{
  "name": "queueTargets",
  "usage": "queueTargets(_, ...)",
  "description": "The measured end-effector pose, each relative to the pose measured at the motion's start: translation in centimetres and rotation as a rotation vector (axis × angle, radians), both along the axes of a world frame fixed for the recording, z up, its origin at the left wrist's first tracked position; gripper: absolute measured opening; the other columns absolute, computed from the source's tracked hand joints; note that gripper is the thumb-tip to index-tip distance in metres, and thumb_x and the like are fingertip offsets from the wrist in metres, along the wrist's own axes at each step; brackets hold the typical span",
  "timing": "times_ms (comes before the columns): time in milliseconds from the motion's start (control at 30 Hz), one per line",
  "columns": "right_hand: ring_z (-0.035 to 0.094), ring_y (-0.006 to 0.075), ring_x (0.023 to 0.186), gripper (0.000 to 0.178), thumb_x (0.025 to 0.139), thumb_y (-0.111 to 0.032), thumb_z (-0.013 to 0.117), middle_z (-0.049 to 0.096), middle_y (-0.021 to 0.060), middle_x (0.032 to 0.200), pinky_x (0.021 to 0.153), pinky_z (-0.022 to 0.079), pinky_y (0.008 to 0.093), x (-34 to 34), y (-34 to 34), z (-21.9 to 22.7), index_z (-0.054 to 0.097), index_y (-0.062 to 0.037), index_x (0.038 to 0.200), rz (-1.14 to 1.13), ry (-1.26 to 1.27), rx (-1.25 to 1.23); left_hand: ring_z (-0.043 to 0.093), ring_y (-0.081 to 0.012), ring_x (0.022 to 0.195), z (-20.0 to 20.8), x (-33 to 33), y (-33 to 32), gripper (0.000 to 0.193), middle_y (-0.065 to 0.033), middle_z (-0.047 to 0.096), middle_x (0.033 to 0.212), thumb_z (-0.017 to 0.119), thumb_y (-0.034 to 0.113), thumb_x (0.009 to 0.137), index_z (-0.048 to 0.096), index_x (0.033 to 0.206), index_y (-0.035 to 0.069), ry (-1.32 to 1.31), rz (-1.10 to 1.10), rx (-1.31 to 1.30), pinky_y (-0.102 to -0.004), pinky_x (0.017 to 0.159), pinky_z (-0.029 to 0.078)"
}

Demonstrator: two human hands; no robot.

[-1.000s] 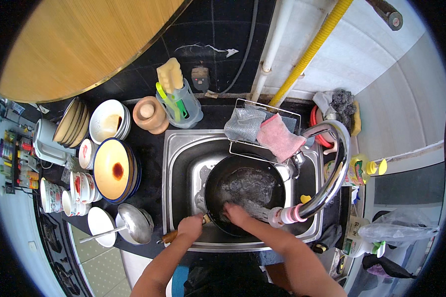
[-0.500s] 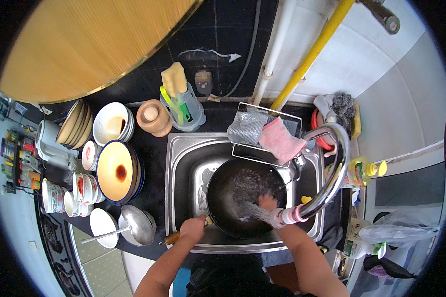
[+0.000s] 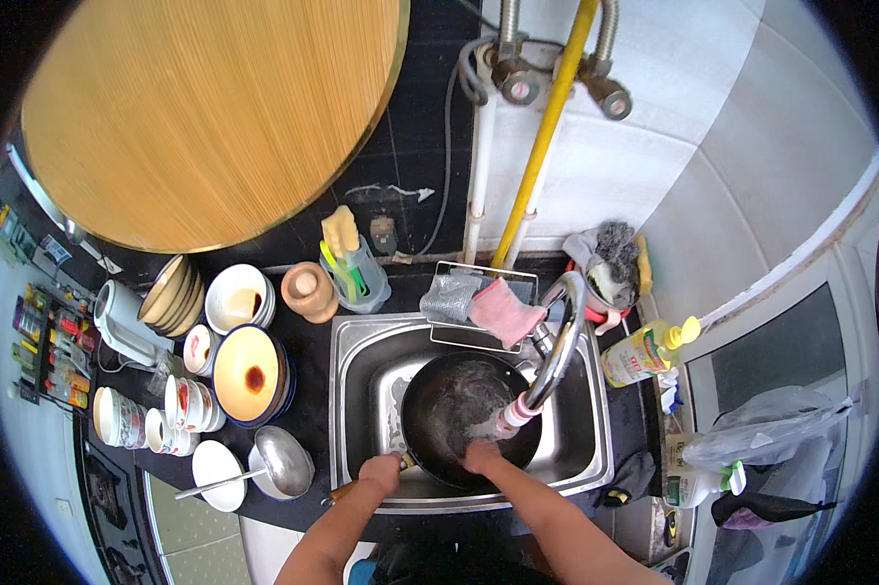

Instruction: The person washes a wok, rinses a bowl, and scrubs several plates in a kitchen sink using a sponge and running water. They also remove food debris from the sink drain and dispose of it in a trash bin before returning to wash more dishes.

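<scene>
A dark wok [image 3: 422,395] sits in the steel sink [image 3: 369,353], with water in its bowl. Its wooden handle [image 3: 342,490] points to the near left, and my left hand [image 3: 381,472] is closed around the handle close to the bowl. My right hand [image 3: 480,455] reaches into the near side of the wok, where water runs from the pink and white nozzle [image 3: 514,417] of the curved faucet [image 3: 560,359]. Splashing water and the hand's own back hide its fingers, so I cannot tell whether it holds anything.
Bowls and plates [image 3: 245,375] stand stacked left of the sink, beside a steel ladle [image 3: 286,463]. A wire rack with a pink cloth [image 3: 506,312] spans the sink's far edge. A yellow-capped bottle [image 3: 639,356] stands on the right. A wooden mortar [image 3: 310,292] is behind.
My right hand has moved from the right part of the wok toward its near middle. The left hand keeps its hold on the handle. The view has shifted, showing more wall.
</scene>
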State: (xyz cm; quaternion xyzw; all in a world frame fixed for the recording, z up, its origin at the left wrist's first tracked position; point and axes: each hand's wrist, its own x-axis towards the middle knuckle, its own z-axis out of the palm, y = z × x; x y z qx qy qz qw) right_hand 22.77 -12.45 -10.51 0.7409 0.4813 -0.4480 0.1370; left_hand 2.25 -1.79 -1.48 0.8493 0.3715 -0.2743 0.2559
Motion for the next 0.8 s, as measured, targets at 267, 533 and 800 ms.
queueTargets(267, 0.058, 0.0308, 0.089, 0.021, 0.073, -0.025, 0.061, 0.060, 0.0145, 0.091, 0.076, 0.046, 0.0389, 3.6, -8.3, 3.0, 0.056, -0.0089, 0.086, -0.262, 0.100, 0.426, 0.057, -0.0303, 0.099, 6.4, 4.5, -1.7, 0.031, -0.0160, 0.058, 0.108, 0.055, 0.013, 0.074, 0.060, 0.104, 0.009, 0.128, -0.072, -0.039, -0.0390, 0.082, 0.047)
queueTargets(533, 0.057, 0.0280, 0.076, 0.016, 0.076, -0.015, 0.064, 0.055, 0.0126, 0.083, 0.065, 0.045, 0.0337, 7.7, -8.5, 17.3, 0.054, -0.0072, 0.087, -0.598, 0.070, 1.002, 0.059, -0.0303, 0.096, 12.0, 7.6, -0.3, 0.024, -0.0155, 0.061, 0.103, 0.056, 0.013, 0.075, 0.064, 0.096, 0.004, 0.162, -0.172, 0.083, -0.0393, 0.077, 0.049)
queueTargets(800, 0.053, 0.0288, 0.086, 0.017, 0.070, -0.005, 0.061, 0.055, 0.0102, 0.088, 0.077, 0.042, 0.0376, 11.4, -4.2, 27.8, 0.052, -0.0050, 0.084, -0.078, -0.193, 1.527, 0.057, -0.0286, 0.103, 17.4, 8.3, 1.5, 0.033, -0.0109, 0.058, 0.114, 0.062, 0.016, 0.076, 0.062, 0.107, 0.006, 0.320, -0.295, 0.251, -0.0435, 0.079, 0.049)
